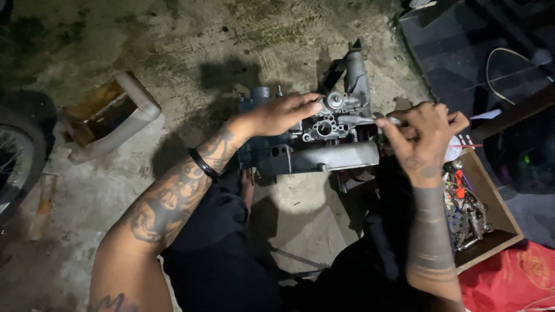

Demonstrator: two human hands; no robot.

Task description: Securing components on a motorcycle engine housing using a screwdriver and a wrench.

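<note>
Resting on bare concrete between the person's knees, a grey metal engine block (324, 151) sits approx. centre of view, lit brightly while the surroundings stay dark. The left hand (283, 114) lies across the top of the block w/ fingers stretched fairly flat and together, fingertips touching a small round metal fitting (335, 100) on the upper face; it presses rather than grips anything. A black wristband (202, 164) circles that forearm. The right hand (425, 134) is at the block's right end, fingers curled narrow and pinched on a thin silver tool (361, 119) whose shaft points left into the block's top (tip hidden among the ports, so can't tell what it engages). Just right of that hand, a wooden box (491, 199) holds a jumble of metal tools & bits, one w/ an orange handle (459, 186). A red plastic bag (514, 277) lies at the bottom right corner, beside the box. To the left, well apart from the block, a pale curved tube frame (124, 118) lies on the ground, and part of a spoked wheel (14, 159) shows at the left edge. Dark tiles (462, 52) fill the top right.
</note>
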